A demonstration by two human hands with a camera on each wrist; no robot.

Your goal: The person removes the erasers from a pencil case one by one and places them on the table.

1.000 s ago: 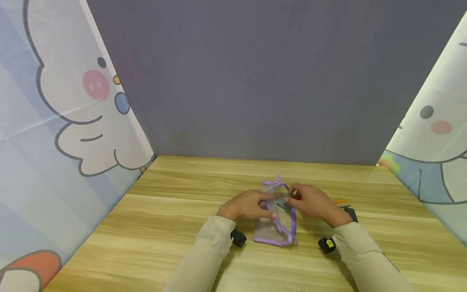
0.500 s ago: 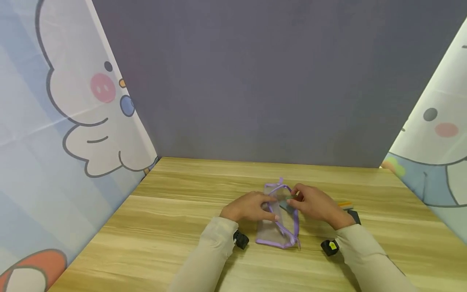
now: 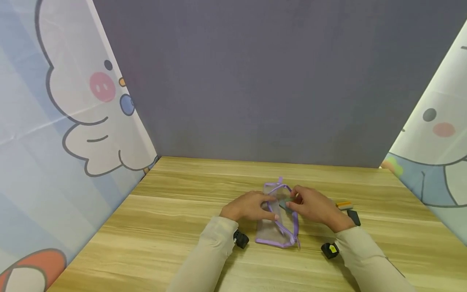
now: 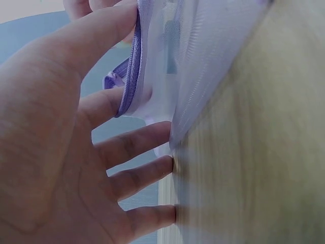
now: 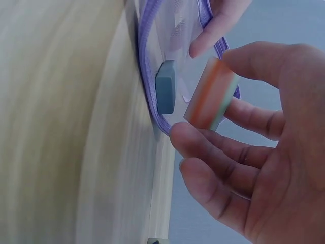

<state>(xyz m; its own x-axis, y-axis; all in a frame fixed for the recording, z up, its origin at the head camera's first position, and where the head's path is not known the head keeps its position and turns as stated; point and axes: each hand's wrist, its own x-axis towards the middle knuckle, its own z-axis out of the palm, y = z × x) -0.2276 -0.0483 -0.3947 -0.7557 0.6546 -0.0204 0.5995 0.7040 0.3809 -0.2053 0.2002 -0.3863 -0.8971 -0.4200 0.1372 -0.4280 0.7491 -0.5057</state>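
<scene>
A see-through mesh pouch [image 3: 265,233] with purple edging lies unzipped on the table, its mouth spread wide. My left hand [image 3: 248,206] is at its left side, thumb and index finger apart inside the mouth, straight fingers against the purple zipper edge [image 4: 133,71]. The other fingertips come down at the pouch's base and the tabletop. My right hand [image 5: 264,147] pinches a striped eraser [image 5: 211,95], orange, pink and pale green, between thumb and fingers at the mouth. A blue-grey slanted eraser [image 5: 166,87] sits just inside the pouch's rim.
Right of the pouch, partly beyond my right hand, lie an orange-and-white striped block [image 3: 344,205] and a dark block [image 3: 353,217] on the wooden table [image 3: 164,227]. A grey panel [image 3: 255,81] stands along the far edge, with cartoon curtains [image 3: 91,121] on both sides.
The head view has shifted slightly. Both hands stay at the pouch's mouth in nearly the same pose.
</scene>
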